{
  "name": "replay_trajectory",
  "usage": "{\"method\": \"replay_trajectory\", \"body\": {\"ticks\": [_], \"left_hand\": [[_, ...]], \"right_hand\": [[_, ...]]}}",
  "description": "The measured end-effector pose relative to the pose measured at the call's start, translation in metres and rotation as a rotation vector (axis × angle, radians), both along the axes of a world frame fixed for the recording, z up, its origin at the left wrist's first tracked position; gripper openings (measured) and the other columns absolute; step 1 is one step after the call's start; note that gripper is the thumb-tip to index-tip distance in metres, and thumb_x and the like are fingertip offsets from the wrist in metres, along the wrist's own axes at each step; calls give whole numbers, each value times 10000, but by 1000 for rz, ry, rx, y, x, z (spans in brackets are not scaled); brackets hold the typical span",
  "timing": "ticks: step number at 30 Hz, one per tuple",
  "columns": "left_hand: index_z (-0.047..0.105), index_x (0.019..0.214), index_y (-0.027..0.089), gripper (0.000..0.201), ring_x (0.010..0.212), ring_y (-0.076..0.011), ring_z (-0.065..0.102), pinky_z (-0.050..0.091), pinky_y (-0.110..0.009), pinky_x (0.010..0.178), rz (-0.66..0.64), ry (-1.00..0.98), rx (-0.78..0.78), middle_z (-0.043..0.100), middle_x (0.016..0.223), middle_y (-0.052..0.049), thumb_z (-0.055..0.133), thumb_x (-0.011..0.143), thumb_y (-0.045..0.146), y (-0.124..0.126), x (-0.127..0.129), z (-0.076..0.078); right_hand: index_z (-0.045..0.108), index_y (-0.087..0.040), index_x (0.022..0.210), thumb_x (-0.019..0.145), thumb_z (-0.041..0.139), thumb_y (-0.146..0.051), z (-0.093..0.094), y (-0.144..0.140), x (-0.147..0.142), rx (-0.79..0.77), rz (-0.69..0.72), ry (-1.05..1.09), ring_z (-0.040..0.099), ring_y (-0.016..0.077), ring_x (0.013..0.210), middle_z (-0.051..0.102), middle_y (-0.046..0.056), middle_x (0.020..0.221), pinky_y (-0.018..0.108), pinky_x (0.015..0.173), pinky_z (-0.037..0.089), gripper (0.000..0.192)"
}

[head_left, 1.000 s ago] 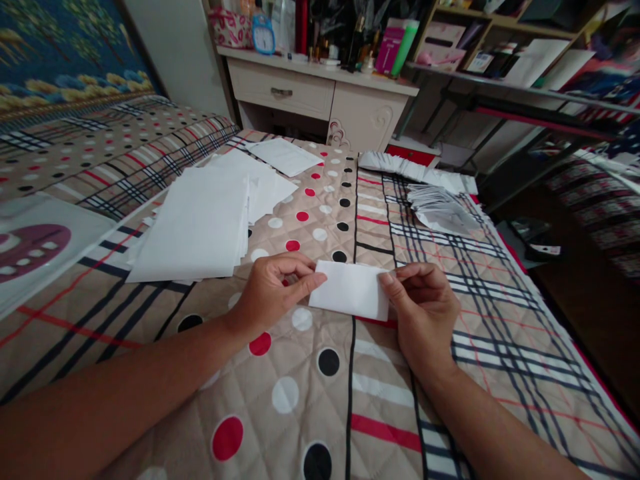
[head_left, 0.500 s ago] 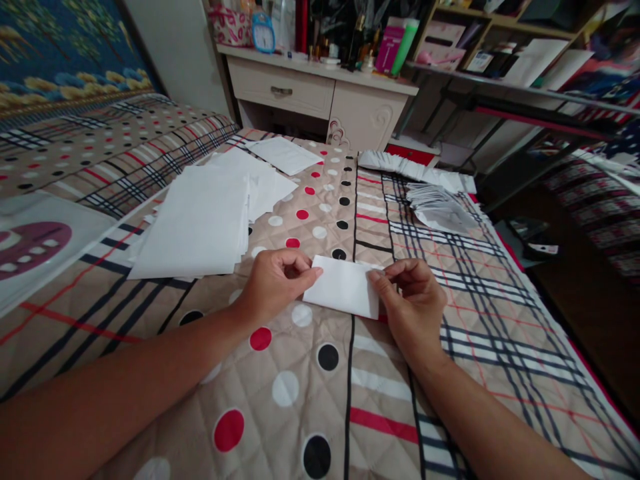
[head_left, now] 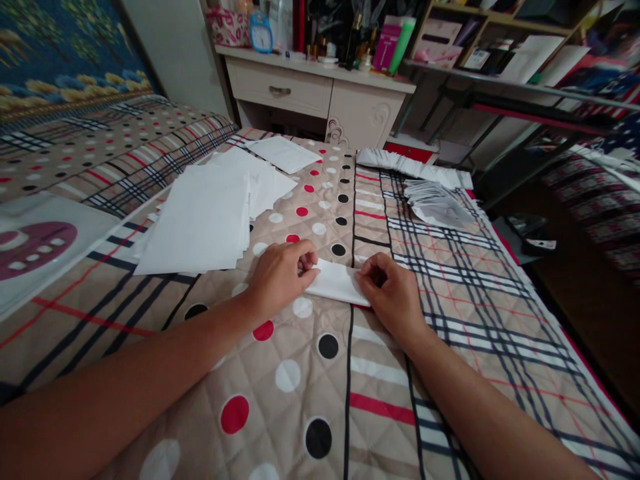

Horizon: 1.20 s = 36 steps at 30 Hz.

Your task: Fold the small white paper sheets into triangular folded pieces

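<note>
Low over the quilted bedspread (head_left: 287,375), a folded white sheet of paper (head_left: 336,281) stretches between both hands. My left hand (head_left: 285,270) pinches its left end between thumb and fingers. At the right end, my right hand (head_left: 390,287) is closed on the paper in the same kind of pinch, covering that corner. A stack of white sheets (head_left: 195,220) lies to the left, past my left hand. Beyond my right hand are a fanned pile of small white folded papers (head_left: 435,203) and a long row of folded papers (head_left: 410,167).
One flat white sheet (head_left: 285,154) lies near the bed's far end. A clear plastic bag with a pink print (head_left: 40,243) is at the left. A cream cabinet (head_left: 280,90) stands beyond the bed, and a shelf rack (head_left: 500,73) at the right.
The paper now shows as a narrower strip, its top edge lower. My right hand has moved left and curled more over its end; my left hand has shifted slightly.
</note>
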<state>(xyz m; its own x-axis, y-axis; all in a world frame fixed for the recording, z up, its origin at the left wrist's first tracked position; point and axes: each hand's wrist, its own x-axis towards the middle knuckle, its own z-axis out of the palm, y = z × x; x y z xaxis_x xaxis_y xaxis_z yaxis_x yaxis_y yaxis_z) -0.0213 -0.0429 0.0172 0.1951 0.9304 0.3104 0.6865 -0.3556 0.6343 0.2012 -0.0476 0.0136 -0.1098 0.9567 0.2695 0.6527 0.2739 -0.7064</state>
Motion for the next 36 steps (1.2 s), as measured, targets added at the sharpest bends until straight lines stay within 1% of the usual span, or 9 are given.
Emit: {"method": "replay_trajectory", "body": {"ticks": [3,5,9,11,16,19,26,31,36], "left_hand": [[682,842,174,89,890,-149,564,424,-278,826,-34,55,67,612,929,-30,718,773,131,3,-2,0],[722,820,196,101,997,-170,547,410,-310,899,-104,56,130,598,998,-38,700,785,104,5,-3,-2],[748,819,204,246,926,-137,571,422,-284,866,-341,5,94,641,928,-13,602,817,6,13,-6,-5],[760,886,213,277,910,-126,589,438,-270,852,-390,-23,14,657,956,-14,591,824,3,16,-9,-6],[762,988,236,184,933,-129,613,464,-258,853,-428,-47,-175,651,1032,-36,715,824,167,21,-14,2],[767,987,244,209,931,-135,615,469,-247,843,-409,-33,-251,647,1053,-41,784,779,228,21,-14,6],[770,984,225,290,906,-139,605,473,-253,843,-393,-18,-220,643,1042,-45,852,708,257,20,-11,3],[763,1013,222,299,933,-143,594,464,-266,864,-406,45,-193,632,1068,-47,835,735,304,20,-12,2],[736,1107,232,338,1030,-148,572,442,-253,909,-528,71,-248,598,1152,-54,783,783,319,27,-23,7]], "right_hand": [[574,-165,759,786,616,-212,1,1,1,-2,20,-18,494,119,603,577,-8,684,242,571,325,69],[571,-166,758,785,615,-216,1,1,2,-1,29,-19,493,120,603,576,-8,684,242,573,323,72],[573,-167,756,782,613,-213,-1,2,3,6,37,-25,493,120,608,575,-9,683,242,577,325,66],[578,-168,765,784,609,-211,-2,3,2,-2,40,-27,494,120,609,575,-10,683,243,577,324,55],[574,-170,776,786,615,-209,-2,4,3,-7,51,-8,500,119,622,583,-12,703,243,581,328,57],[578,-170,780,787,614,-205,-1,4,3,-9,60,-10,507,121,627,586,-12,707,244,586,334,51],[577,-172,779,785,602,-191,-2,4,5,-13,58,-14,502,118,613,573,-17,692,242,578,329,32],[574,-173,789,781,586,-173,-4,4,7,-16,75,-10,512,116,621,577,-20,703,237,582,334,14],[573,-170,787,772,605,-166,-2,3,6,-9,72,-15,507,114,625,575,-23,704,237,583,337,35]]}}
